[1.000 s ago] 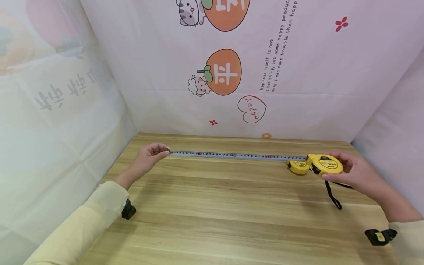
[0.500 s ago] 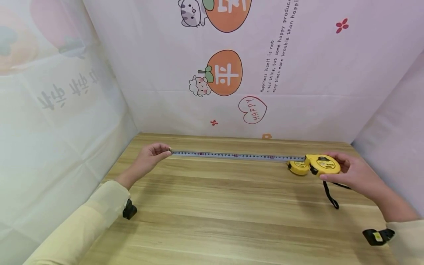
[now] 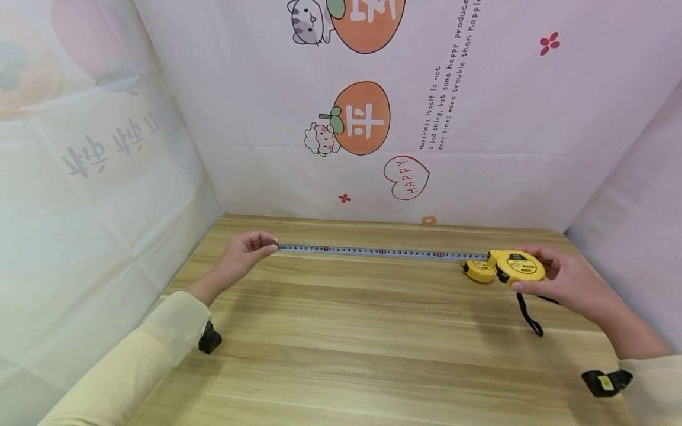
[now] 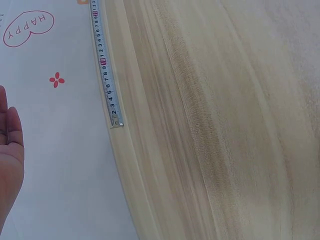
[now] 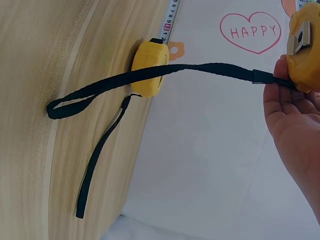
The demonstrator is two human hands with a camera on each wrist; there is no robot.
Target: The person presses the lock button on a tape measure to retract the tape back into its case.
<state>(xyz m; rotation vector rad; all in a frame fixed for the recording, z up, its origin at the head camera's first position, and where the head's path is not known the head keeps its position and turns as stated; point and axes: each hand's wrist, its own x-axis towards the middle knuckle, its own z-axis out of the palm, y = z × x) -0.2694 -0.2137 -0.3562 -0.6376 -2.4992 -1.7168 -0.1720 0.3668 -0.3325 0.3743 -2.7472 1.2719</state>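
Observation:
A yellow tape measure (image 3: 519,266) is gripped by my right hand (image 3: 567,281), its black wrist strap (image 5: 215,69) hanging free. From its case the numbered blade (image 3: 383,251) stretches left to my left hand (image 3: 242,254), where thumb and fingers pinch the end. A second yellow tape measure (image 5: 150,62) rests on the tabletop, partly behind the held one in the head view. Its own blade (image 4: 106,75) lies pulled out along the wood, metal hook uncovered in the left wrist view. Only some fingers of my left hand (image 4: 11,145) show at that view's edge.
The wood-grain tabletop (image 3: 341,337) meets a printed white cloth (image 3: 256,165) at the back. Another cloth (image 3: 80,236) hangs along the left side. The second tape measure's dark strap (image 5: 92,165) trails over the table.
My hands have come slightly closer together, the right one drifting left with the tape measure and the left one edging right. A little less blade shows outside the case.

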